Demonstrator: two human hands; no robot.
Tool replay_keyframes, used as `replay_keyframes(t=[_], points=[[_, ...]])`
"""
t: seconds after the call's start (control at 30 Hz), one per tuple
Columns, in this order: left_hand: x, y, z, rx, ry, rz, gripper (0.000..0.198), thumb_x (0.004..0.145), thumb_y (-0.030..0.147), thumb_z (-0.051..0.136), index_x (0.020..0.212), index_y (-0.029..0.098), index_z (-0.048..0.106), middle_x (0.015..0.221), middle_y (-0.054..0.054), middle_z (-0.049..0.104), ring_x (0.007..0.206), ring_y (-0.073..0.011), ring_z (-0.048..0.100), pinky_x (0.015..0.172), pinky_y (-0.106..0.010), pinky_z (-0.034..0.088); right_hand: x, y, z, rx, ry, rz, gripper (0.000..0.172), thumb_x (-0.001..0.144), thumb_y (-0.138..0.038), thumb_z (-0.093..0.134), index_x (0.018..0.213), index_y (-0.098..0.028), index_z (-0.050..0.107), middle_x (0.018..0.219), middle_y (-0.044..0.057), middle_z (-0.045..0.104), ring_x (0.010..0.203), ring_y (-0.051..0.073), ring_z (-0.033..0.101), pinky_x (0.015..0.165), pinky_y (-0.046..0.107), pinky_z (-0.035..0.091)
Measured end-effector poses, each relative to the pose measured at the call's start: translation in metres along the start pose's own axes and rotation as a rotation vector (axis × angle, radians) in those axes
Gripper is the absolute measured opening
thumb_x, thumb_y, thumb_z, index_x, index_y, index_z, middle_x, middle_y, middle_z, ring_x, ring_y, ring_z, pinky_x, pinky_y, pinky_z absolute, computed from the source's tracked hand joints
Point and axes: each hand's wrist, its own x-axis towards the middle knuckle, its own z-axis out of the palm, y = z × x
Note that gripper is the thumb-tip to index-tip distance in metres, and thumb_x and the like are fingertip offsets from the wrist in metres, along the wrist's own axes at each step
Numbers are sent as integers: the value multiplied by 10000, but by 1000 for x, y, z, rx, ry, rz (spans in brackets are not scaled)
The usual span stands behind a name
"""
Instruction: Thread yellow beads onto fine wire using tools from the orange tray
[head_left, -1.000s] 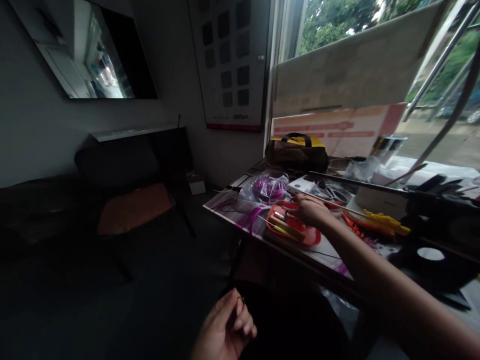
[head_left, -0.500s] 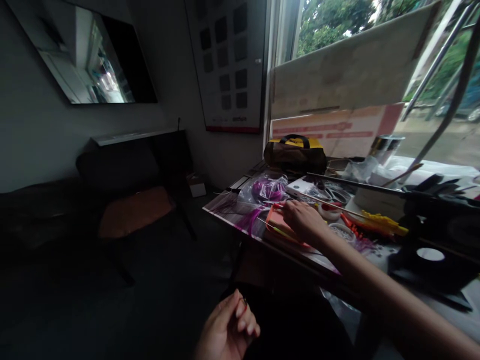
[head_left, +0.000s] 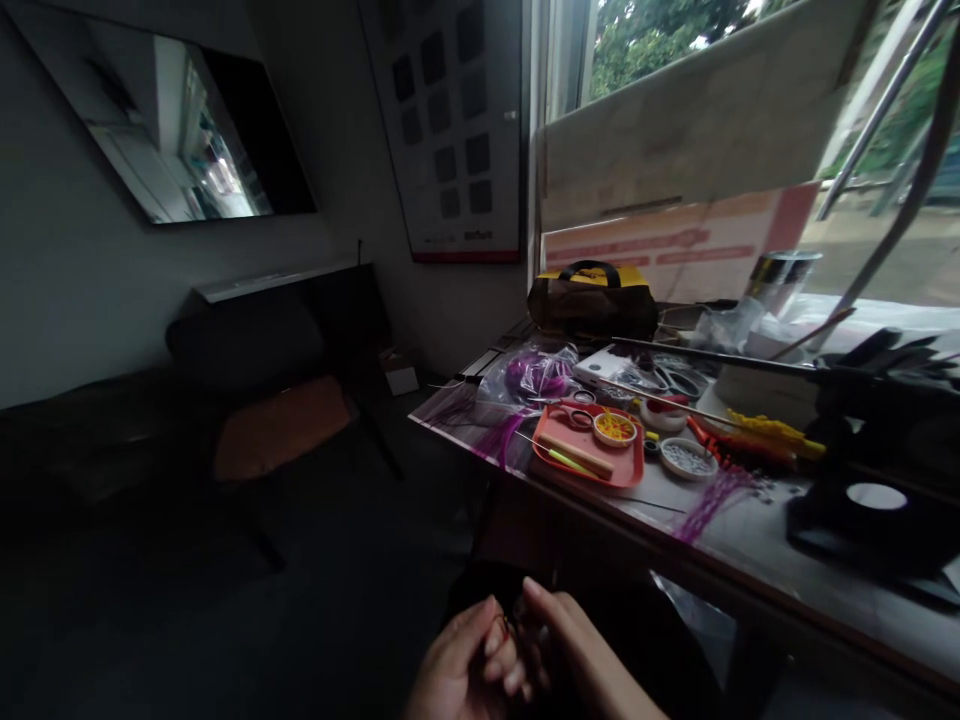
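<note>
My left hand (head_left: 469, 660) is closed near the bottom centre, its thumb and fingers pinching something small, dark and reddish that I cannot make out. Beside it on the right, my right hand (head_left: 559, 635) is close to or touching the left, with its fingers partly hidden in shadow. On the table, a red tray (head_left: 630, 475) holds scissors (head_left: 577, 416), a small dish of yellow and orange pieces (head_left: 615, 429), a wooden-handled tool (head_left: 577, 456) and a yellow-green tool (head_left: 574, 463).
Purple strands (head_left: 709, 508) and a bowl of small pale pieces (head_left: 688, 459) lie right of the tray. A black and yellow bag (head_left: 592, 305) stands behind. The table's front edge (head_left: 675, 545) runs above my hands. A chair (head_left: 281, 430) stands left.
My right hand has moved from over the tray down to my left hand, uncovering the scissors and the small dish. The view has shifted slightly.
</note>
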Motion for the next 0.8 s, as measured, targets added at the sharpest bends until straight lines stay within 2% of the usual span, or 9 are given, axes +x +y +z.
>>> replay_keyframes(t=[0.2,0.4,0.6,0.8], points=[[2,-6,-7,41,-9,-32,380,578,395,780,474,150,509,360,72,406,403,-78,408,522,-250,344,1,5,1,56,4,22,616,587,-759,510,394,-188,385,319,-35,366,319,72,401,353,184,317],[0,-6,-5,52,5,-54,384,560,389,790,465,148,507,358,70,405,398,-77,401,508,-243,330,3,16,-1,81,-65,-10,621,665,-696,500,351,-167,412,310,-27,391,298,49,360,357,165,342],[-1,-4,-2,56,1,-54,380,560,388,791,474,150,506,361,71,409,399,-73,390,506,-237,315,1,12,0,82,-17,-32,590,651,-675,528,371,-168,420,311,-20,416,291,56,376,350,169,340],[2,-6,-8,81,-64,-40,400,616,413,749,490,163,463,372,81,367,411,-74,379,517,-238,307,-2,9,0,56,-62,-28,594,656,-687,509,391,-158,451,321,-3,446,306,70,412,371,181,356]])
